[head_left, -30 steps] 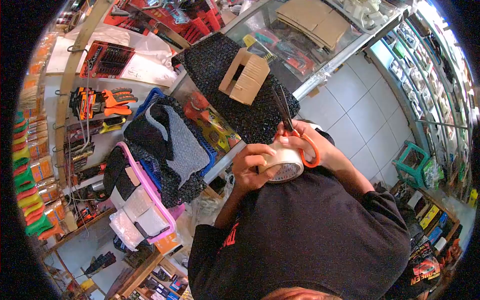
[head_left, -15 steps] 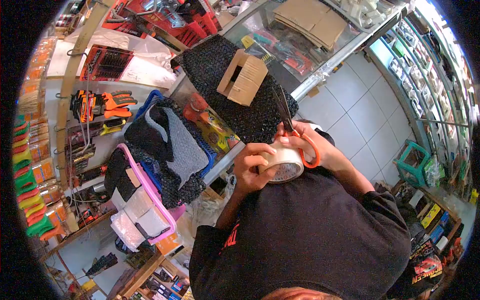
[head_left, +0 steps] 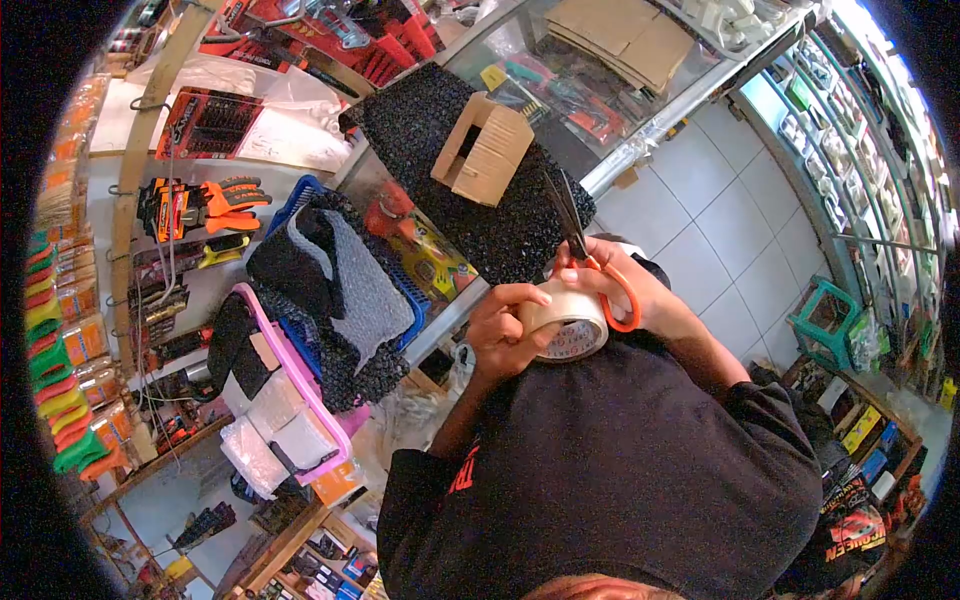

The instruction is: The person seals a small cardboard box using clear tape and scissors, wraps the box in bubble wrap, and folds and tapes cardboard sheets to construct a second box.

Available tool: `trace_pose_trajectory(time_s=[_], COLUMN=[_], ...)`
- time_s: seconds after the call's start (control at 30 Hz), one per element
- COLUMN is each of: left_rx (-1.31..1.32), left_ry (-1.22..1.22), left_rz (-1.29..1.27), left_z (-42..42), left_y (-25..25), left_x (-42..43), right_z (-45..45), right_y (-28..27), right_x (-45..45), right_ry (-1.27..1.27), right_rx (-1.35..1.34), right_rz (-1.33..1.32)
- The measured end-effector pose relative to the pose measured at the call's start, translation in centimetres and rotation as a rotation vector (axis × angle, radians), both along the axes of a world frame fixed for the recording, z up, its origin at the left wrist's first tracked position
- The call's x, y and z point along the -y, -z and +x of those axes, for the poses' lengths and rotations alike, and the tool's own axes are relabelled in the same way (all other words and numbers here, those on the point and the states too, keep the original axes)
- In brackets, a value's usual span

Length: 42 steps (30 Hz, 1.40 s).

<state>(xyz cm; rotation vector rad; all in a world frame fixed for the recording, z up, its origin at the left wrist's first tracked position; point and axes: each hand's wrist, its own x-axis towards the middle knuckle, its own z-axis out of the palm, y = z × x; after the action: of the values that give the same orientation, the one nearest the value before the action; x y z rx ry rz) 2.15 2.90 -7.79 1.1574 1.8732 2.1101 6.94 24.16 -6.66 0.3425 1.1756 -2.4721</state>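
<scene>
A wide roll of pale tape (head_left: 567,322) is close to my chest, its round side with printing facing down toward me. My left hand (head_left: 503,330) is wrapped round the left side of the roll. On the other side, my right hand (head_left: 622,285) has its fingertips on the roll's upper edge and also holds scissors (head_left: 622,300) with orange handles, their dark blades pointing up and away. Beyond the hands, an opened small cardboard box (head_left: 490,152) lies on black bubble wrap (head_left: 430,110) on the glass counter.
Flat cardboard sheets (head_left: 625,38) lie on the counter at the top. To the left are a blue basket (head_left: 412,300) with bubble wrap and a pink-rimmed basket (head_left: 300,385) with wrapped packs. A green stool (head_left: 825,322) stands on the tiled floor at right.
The tape roll has turned slightly between my hands, so its printing sits differently. My left fingers have shifted a little on it. The scissors remain in my right hand.
</scene>
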Motion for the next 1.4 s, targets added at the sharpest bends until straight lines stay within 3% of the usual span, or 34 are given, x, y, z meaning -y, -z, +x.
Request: trace_pose_trajectory(time_s=[0.07, 0.17, 0.37, 0.67, 0.77, 0.87, 1.07, 1.27, 1.4], left_rx=[-0.06, 0.109, -0.073, -0.097, -0.077, 0.099, -0.019, 0.053, 0.19], left_ry=[-0.017, -0.07, -0.047, -0.032, -0.046, -0.06, -0.025, -0.107, -0.077], left_rz=[-0.062, 0.05, -0.065, -0.037, -0.077, 0.076, -0.237, -0.512, -0.526], left_z=[-0.1, 0.8, 0.4, 0.4, 0.5, 0.8, -0.2, -0.2, -0.3], left_y=[-0.7, -0.9, -1.1, -0.6, -1.1, -0.9, -6.3, -8.9, -9.2], left_x=[0.0, -1.0, -0.4, 0.0, 0.2, -0.8, 0.2, 1.2, 1.7], right_z=[0.1, 0.1, 0.3, 0.1, 0.2, 0.3, 1.1, 1.7, 1.9], right_y=[0.2, 0.2, 0.0, 0.2, 0.0, -1.5, -2.9, -4.0, -4.7], right_x=[-0.1, 0.0, 0.0, -0.2, -0.1, -0.3, -1.2, -1.2, -1.2], right_ry=[-0.012, 0.003, -0.02, -0.042, -0.025, -0.007, -0.047, 0.0, -0.026], right_rx=[-0.017, -0.029, -0.012, -0.014, -0.027, -0.027, -0.138, -0.205, -0.162], right_rz=[0.046, -0.019, -0.015, 0.007, 0.0, 0.042, 0.148, 0.154, 0.145])
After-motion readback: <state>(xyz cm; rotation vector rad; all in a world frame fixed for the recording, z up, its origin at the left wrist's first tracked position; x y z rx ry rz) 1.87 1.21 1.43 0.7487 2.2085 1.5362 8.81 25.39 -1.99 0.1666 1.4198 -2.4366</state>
